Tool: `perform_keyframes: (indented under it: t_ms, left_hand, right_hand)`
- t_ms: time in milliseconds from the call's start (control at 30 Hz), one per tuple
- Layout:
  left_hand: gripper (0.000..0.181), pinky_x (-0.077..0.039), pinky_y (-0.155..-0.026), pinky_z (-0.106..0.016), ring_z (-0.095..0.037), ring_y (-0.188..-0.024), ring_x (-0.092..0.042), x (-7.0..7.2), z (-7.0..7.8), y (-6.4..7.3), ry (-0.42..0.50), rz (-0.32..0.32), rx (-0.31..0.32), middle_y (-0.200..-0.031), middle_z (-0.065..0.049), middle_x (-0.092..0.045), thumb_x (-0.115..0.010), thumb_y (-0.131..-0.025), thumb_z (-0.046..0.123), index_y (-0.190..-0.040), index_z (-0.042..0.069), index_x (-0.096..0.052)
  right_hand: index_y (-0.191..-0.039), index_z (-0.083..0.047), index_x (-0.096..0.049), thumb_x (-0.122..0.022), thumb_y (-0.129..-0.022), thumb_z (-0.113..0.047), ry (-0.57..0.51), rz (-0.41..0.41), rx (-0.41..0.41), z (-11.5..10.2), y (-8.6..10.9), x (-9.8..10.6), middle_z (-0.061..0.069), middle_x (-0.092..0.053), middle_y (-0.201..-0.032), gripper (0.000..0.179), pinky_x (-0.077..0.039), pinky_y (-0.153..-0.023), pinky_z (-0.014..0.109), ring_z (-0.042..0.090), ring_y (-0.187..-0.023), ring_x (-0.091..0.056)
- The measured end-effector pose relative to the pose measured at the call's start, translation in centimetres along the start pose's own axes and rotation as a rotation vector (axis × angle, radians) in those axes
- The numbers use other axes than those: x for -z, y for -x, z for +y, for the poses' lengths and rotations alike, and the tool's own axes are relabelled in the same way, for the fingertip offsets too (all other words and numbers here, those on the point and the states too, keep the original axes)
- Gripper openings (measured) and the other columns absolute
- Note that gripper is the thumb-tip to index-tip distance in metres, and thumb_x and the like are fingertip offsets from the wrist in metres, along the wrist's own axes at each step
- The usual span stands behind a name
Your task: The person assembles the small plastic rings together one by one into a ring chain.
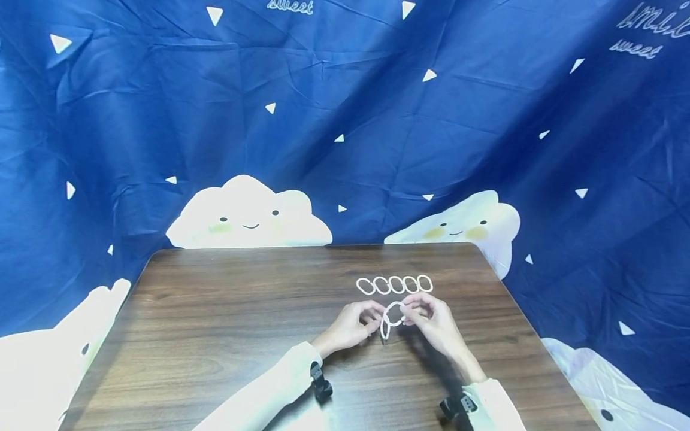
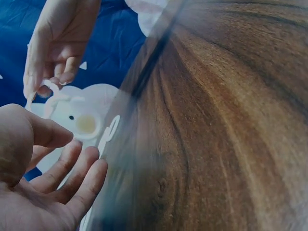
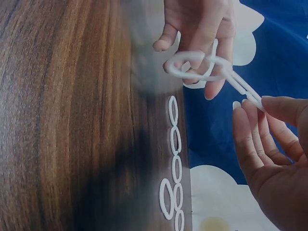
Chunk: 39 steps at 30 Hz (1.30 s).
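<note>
Two oval white links, seemingly plastic, hang hooked together between the hands above the table. The right hand (image 1: pixel 431 318) pinches one link (image 3: pixel 237 84) between thumb and fingertips; a small gap shows in its side. At the other link (image 3: pixel 179 73) is the left hand (image 1: pixel 351 325), its thumb and fingertips around the edge. In the left wrist view that hold is partly hidden by the left hand's own fingers. Just beyond the hands, several similar links (image 1: pixel 389 285) lie in a row on the table. A single link (image 3: pixel 161 197) rests beside that row in the right wrist view.
The brown wood-grain table (image 1: pixel 226 317) has rounded far corners. Behind it hangs a blue cloth (image 1: pixel 302 78) with white clouds and triangles. Black straps with small devices (image 1: pixel 322 386) sit on both wrists over white sleeves.
</note>
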<state>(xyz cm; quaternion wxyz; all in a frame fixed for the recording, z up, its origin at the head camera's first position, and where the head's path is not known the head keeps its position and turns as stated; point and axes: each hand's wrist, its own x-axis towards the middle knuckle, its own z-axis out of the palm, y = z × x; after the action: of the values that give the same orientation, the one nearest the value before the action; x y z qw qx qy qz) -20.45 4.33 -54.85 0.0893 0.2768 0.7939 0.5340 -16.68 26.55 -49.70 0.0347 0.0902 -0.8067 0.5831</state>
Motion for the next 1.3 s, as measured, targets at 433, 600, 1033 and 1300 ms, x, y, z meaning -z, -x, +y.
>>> perform_keyframes:
  t_ms: [433, 600, 1033, 1300]
  left_hand:
    - [0.023, -0.063, -0.072, -0.021, -0.025, -0.090, -0.077, 0.2, 1.2, -0.2, 0.093, 0.062, -0.051, -0.103, -0.013, -0.078, -0.066, -0.098, 0.004, -0.119, 0.005, -0.072]
    - [0.020, -0.062, -0.075, -0.019, -0.008, -0.089, -0.074, 0.2, 1.6, -0.4, 0.078, 0.063, -0.072, -0.105, -0.009, -0.079, -0.069, -0.098, 0.009, -0.117, 0.009, -0.073]
    - [0.019, -0.061, -0.079, -0.019, -0.014, -0.088, -0.075, 0.0, 2.0, -0.1, 0.087, 0.077, -0.062, -0.098, -0.010, -0.079, -0.072, -0.095, 0.005, -0.114, 0.008, -0.074]
    - [0.019, -0.061, -0.080, -0.019, -0.012, -0.089, -0.073, 0.1, 1.5, 0.2, 0.093, 0.088, -0.046, -0.098, -0.009, -0.078, -0.072, -0.094, 0.006, -0.113, 0.008, -0.074]
  right_hand:
    - [-0.107, 0.004, -0.070, -0.073, -0.096, -0.009, 0.062, -0.015, 0.008, 0.5, 0.2, 0.0, 0.026, -0.073, -0.097, 0.017, -0.066, -0.073, 0.032, 0.014, -0.078, -0.076]
    - [-0.107, 0.003, -0.071, -0.073, -0.096, -0.010, 0.079, -0.022, 0.002, 0.3, 0.3, -0.2, 0.027, -0.074, -0.100, 0.017, -0.066, -0.073, 0.033, 0.014, -0.078, -0.076]
    - [-0.107, 0.002, -0.072, -0.073, -0.097, -0.011, 0.092, -0.035, 0.013, 0.4, 0.3, -0.4, 0.024, -0.075, -0.101, 0.016, -0.066, -0.071, 0.033, 0.014, -0.076, -0.076]
    - [-0.111, 0.011, -0.068, -0.069, -0.100, -0.012, 0.061, 0.011, -0.011, 0.6, -0.2, 0.5, 0.030, -0.073, -0.102, 0.025, -0.067, -0.071, 0.041, 0.020, -0.079, -0.077]
